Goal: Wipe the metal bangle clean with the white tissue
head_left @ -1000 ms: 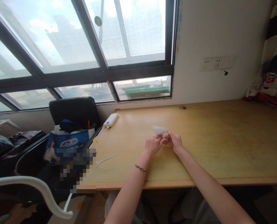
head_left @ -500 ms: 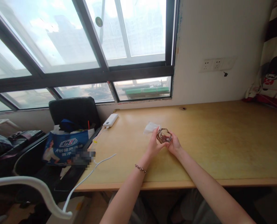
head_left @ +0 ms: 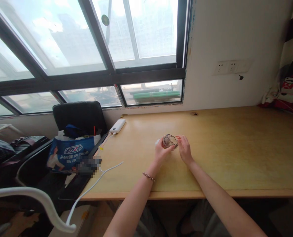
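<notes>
One openwork ring we're tagging here: dark brown, thin strands forming an angular, roughly round outline, with tan showing through the gaps in the middle. Finer pattern is blurring out, so we're skipping it. It's sitting in the left hand, over the wooden desk, its opening facing us. Left thumb and fingers are curling around its left and near sides, pinching it between them. The right hand is hovering just beside its right edge, fingers lying close together; whether those tips are touching or pinching the ring, we're unable to tell. We're also noting a white scrap poking out past the left hand, mostly hidden.
</notes>
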{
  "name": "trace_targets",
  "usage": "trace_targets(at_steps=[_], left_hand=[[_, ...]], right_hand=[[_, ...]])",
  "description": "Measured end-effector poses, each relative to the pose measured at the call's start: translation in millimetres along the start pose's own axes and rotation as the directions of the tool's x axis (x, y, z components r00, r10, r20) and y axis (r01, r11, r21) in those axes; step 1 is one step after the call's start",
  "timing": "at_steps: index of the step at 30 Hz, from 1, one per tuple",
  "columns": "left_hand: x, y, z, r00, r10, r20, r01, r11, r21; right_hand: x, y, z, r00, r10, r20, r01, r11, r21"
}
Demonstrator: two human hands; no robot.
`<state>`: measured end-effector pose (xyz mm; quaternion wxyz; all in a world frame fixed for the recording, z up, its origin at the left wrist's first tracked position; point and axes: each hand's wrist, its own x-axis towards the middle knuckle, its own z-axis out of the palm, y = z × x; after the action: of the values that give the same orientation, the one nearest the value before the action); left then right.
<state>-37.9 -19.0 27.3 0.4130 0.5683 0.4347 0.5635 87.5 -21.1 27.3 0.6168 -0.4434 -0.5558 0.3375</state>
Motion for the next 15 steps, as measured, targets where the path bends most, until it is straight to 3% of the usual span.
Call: trace_targets(at_steps=[2,4,6,9,12,15], left_hand=[[1.1,-0.9,-2.5,1.000,-0.012,-0.007,0.012,1.000,-0.020],[2.0,-3.5,-4.4,1.000,-0.013,0.001,0.013,1.000,-0.010],[2.6,-6.8,-4.8,1.000,-0.010,0.011,0.010,1.000,0.004],[3.3,-10.6,-3.2,1.000,-0.004,-0.008,0.004,1.000,0.002],[4.7,-12.4,-2.2,0.997,-0.058,-0.047,0.052,0.992,-0.116],[6.9,-13.3,-3.1,0.991,-0.124,-0.039,0.111,0.961,-0.255]], right_hand=[[-3.2,-6.6,-1.2,0.978,-0.174,0.112,0.183,0.980,-0.073],[-6.1,-10.5,-0.1,0.963,-0.199,0.182,0.213,0.975,-0.063],[-7.7,-10.8,2.3,0.975,-0.134,0.177,0.139,0.990,-0.016],[-6.5,-6.4,5.3,0.983,0.047,0.175,-0.072,0.988,0.137],[-1.8,0.7,5.9,0.968,0.214,0.128,-0.246,0.901,0.357],[3.9,7.9,5.1,0.934,0.343,0.098,-0.338,0.763,0.550]])
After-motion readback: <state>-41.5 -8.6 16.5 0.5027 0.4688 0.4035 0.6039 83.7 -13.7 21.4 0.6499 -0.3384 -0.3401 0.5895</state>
